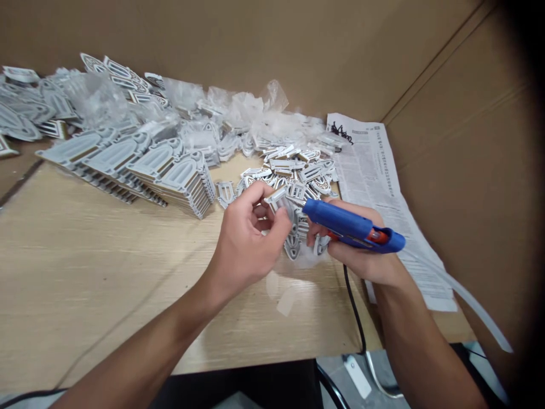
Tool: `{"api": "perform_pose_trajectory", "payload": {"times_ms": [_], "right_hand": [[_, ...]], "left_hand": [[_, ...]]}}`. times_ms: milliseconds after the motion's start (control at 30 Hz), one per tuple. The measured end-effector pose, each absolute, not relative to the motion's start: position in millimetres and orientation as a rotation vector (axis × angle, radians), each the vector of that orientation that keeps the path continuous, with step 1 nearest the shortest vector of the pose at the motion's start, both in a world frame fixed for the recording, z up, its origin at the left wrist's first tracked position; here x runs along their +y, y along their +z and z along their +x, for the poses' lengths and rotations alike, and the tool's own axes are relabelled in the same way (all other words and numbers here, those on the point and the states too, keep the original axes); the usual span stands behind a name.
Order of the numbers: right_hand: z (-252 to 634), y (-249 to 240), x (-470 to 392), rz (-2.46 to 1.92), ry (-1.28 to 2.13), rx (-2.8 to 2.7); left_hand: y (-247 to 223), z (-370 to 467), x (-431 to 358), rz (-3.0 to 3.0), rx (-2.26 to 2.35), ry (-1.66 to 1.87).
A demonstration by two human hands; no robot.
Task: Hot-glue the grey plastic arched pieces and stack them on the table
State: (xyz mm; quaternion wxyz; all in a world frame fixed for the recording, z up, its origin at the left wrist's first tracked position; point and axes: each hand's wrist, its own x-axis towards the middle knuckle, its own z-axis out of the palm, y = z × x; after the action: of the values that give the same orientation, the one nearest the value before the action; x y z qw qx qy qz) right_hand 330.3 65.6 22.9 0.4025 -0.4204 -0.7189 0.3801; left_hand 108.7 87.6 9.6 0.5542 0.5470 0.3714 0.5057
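Observation:
Between the thumb and fingers of my left hand (251, 238) is a small white-and-grey window-shaped piece (277, 197). My right hand (361, 258) is wrapped round a blue hot glue gun (347, 221), and its nozzle points left at the piece, very close to it; whether they touch I cannot tell. A long translucent glue stick (464, 295) sticks out of the gun's back end. Beneath and behind both hands lies a loose pile of similar small pieces (293, 165), partly hidden by my fingers.
Neat stacks of larger arched pieces (170, 165) stand left of the pile. Behind them, more pieces and crumpled plastic bags (242, 111) run along the cardboard wall (255, 45). Newspaper (378, 165) with black scraps covers the right side. A black cord (353, 307) hangs over the table's front edge.

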Motion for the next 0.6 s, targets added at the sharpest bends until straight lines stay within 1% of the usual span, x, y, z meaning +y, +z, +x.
{"api": "perform_pose_trajectory", "payload": {"times_ms": [600], "right_hand": [[329.3, 22.5, 63.2, -1.144, 0.974, -1.811]], "left_hand": [[12.4, 108.0, 85.0, 1.301, 0.899, 1.194]]}}
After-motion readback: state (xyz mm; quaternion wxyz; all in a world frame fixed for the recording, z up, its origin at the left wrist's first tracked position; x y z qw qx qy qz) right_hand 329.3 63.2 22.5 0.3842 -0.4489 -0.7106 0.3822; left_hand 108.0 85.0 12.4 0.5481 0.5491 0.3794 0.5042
